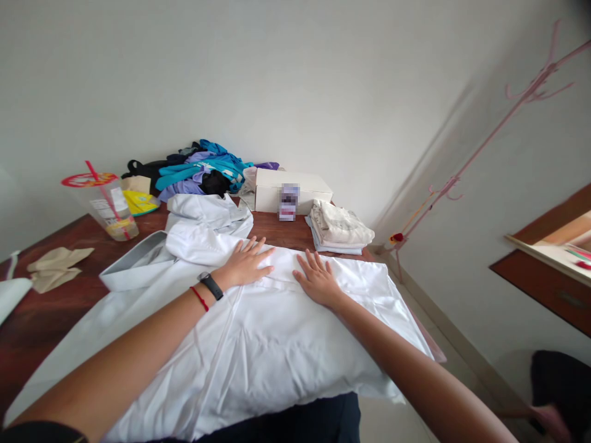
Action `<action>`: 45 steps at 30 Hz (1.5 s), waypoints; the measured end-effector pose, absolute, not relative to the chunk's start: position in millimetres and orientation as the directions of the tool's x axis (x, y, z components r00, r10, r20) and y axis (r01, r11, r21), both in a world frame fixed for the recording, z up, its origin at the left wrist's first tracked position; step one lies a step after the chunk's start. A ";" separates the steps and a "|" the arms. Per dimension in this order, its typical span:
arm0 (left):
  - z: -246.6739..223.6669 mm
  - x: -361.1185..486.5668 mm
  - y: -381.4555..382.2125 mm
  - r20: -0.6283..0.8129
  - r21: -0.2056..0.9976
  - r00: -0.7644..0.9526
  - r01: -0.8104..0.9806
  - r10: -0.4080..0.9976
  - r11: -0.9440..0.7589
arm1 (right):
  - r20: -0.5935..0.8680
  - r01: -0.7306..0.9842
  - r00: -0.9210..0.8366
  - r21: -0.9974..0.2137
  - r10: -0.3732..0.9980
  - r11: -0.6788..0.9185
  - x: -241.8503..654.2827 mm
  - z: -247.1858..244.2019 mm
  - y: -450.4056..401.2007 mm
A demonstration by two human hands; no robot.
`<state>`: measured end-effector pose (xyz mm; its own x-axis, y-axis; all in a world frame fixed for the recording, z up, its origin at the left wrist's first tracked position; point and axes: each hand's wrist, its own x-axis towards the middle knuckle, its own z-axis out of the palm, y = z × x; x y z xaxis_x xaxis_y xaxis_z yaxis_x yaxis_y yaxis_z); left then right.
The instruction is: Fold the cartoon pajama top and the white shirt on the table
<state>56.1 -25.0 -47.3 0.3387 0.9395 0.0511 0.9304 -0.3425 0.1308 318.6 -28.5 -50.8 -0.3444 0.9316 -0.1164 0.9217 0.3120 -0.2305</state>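
A white collared shirt [277, 332] lies spread over the table, its collar [133, 261] toward the left and its near edge hanging over the front. My left hand [244, 263] rests flat on the shirt's upper part, fingers spread. To its right, my right hand [318, 280] also presses flat on the cloth with fingers apart. Neither hand grips anything. Wrinkles run across the lower half of the shirt. One sleeve [207, 215] is bunched up at the far side, behind the collar.
A folded stack of light clothes [341, 224] sits beside a white box [295, 184]. Coloured clothes [207, 166] are heaped against the wall. At left stand a plastic cup with a straw [108, 206] and a brown napkin [58, 267]. A pink coat rack [489, 135] leans into view at right.
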 end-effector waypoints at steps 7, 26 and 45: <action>-43.7 56.7 -23.7 0.021 0.140 0.301 0.943 0.954 -0.301 | -0.120 0.964 -0.191 -0.210 0.974 0.163 368.7 -53.5 -31.5; -48.5 56.6 -23.1 0.066 0.184 0.284 0.939 0.957 -0.291 | -0.072 0.972 0.228 -0.044 0.971 -0.231 480.2 -56.8 -35.4; -35.9 -12.6 -12.2 -0.008 0.149 0.072 0.986 0.997 -0.070 | 0.085 0.724 -0.595 -0.375 0.799 0.579 321.9 -60.7 3.0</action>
